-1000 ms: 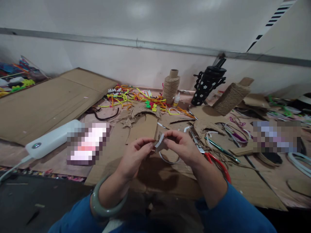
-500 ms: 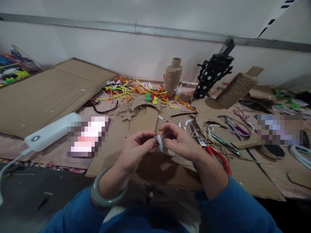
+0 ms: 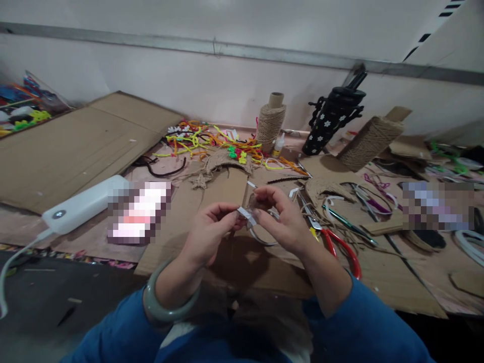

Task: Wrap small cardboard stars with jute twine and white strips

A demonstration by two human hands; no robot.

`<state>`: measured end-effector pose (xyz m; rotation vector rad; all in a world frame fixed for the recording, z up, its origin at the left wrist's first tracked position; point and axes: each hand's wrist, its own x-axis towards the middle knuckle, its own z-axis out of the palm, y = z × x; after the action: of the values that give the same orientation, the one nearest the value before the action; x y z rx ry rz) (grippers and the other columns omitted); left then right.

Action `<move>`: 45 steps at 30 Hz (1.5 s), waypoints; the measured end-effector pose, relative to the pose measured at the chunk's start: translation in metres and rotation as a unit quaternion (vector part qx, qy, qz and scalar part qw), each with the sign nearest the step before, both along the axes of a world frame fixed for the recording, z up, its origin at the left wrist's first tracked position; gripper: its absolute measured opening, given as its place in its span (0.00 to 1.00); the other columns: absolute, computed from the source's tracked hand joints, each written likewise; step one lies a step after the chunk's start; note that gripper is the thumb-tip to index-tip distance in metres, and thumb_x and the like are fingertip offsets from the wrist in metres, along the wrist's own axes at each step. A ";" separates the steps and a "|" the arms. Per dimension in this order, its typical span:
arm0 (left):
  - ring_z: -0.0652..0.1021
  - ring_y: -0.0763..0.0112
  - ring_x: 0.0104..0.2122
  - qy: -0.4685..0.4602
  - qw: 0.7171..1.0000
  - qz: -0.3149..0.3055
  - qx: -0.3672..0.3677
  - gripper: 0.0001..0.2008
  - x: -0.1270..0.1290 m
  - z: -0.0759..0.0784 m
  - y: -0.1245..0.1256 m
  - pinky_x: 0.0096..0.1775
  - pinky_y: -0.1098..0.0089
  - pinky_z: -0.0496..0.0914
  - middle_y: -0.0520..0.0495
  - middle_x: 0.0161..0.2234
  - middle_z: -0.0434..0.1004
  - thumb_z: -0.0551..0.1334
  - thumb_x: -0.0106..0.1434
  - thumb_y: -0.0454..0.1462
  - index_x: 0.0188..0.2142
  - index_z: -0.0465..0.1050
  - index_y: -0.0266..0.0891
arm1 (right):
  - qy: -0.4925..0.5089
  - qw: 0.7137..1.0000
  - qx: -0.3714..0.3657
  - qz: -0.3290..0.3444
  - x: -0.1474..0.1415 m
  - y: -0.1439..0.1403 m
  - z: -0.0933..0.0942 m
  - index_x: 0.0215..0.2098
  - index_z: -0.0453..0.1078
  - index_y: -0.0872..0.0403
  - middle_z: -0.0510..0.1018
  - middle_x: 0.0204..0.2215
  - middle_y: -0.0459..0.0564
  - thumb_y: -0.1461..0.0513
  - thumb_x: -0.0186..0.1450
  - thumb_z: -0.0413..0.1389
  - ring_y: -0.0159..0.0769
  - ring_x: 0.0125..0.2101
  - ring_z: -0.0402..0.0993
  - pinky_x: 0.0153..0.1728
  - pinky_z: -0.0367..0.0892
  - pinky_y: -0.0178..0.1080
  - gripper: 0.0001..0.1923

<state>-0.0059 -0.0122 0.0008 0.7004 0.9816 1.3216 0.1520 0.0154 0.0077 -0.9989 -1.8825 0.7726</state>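
A small white strip [image 3: 246,215] is pinched between left hand [image 3: 209,237] and right hand [image 3: 283,222], both clamped on it, above the cardboard sheet [image 3: 378,282].

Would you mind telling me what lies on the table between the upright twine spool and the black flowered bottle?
In the head view, a small white glue bottle stands between the twine spool and the black flowered bottle, close beside the spool.

The white strip [image 3: 246,214] now lies nearly flat between the fingertips, where a moment ago it stood up on end. The right hand [image 3: 282,222] has lifted its thumb and forefinger higher above the thin ring [image 3: 260,239], and the left hand [image 3: 212,234] has edged closer to that ring.
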 end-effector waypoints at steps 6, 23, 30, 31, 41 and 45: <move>0.78 0.76 0.24 0.011 0.999 0.038 0.007 0.10 0.000 -0.002 0.001 0.30 0.76 0.71 0.51 0.22 0.79 0.72 0.42 0.36 0.25 0.76 0.36 | -0.084 0.953 0.264 -0.123 -0.003 -0.004 0.001 0.32 0.65 0.52 0.74 0.28 0.48 0.66 0.61 0.54 0.36 0.32 0.69 0.35 0.64 0.40 0.03; 0.76 0.77 0.26 0.159 0.982 0.044 0.096 0.04 -0.002 -0.020 0.002 0.31 0.76 0.70 0.51 0.25 0.80 0.67 0.52 0.35 0.29 0.79 0.39 | -0.182 0.943 0.270 -0.065 -0.011 -0.008 -0.006 0.32 0.69 0.54 0.76 0.27 0.48 0.64 0.66 0.52 0.35 0.30 0.71 0.33 0.65 0.37 0.06; 0.75 0.77 0.24 0.163 0.981 0.042 0.100 0.04 -0.002 -0.019 0.000 0.29 0.76 0.69 0.51 0.23 0.79 0.67 0.51 0.35 0.28 0.79 0.38 | -0.204 0.938 0.273 -0.064 -0.009 -0.008 -0.006 0.33 0.70 0.55 0.77 0.28 0.49 0.64 0.67 0.49 0.35 0.31 0.72 0.34 0.66 0.37 0.08; 0.74 0.77 0.23 0.164 0.981 0.042 0.097 0.04 -0.002 -0.019 0.000 0.28 0.76 0.68 0.51 0.22 0.78 0.67 0.51 0.35 0.28 0.79 0.37 | -0.202 0.940 0.269 -0.062 -0.009 -0.008 -0.006 0.33 0.70 0.55 0.77 0.28 0.49 0.63 0.67 0.50 0.35 0.31 0.73 0.35 0.66 0.37 0.08; 0.74 0.76 0.24 0.196 0.975 0.042 0.091 0.05 -0.003 -0.020 0.002 0.28 0.75 0.68 0.50 0.23 0.78 0.67 0.52 0.36 0.29 0.80 0.37 | -0.228 0.937 0.253 -0.069 -0.009 -0.009 -0.007 0.34 0.71 0.54 0.78 0.29 0.49 0.62 0.67 0.50 0.36 0.32 0.73 0.35 0.66 0.37 0.09; 0.75 0.75 0.25 0.199 0.976 0.035 0.085 0.05 -0.003 -0.020 0.001 0.29 0.74 0.68 0.50 0.24 0.79 0.67 0.52 0.36 0.29 0.80 0.37 | -0.235 0.935 0.255 -0.072 -0.009 -0.009 -0.005 0.32 0.71 0.55 0.78 0.28 0.49 0.64 0.67 0.49 0.36 0.31 0.73 0.35 0.65 0.37 0.09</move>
<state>-0.0087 -0.0107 -0.0192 1.1004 1.2294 1.3670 0.1428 0.0061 0.0024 -1.0182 -2.2175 -0.0722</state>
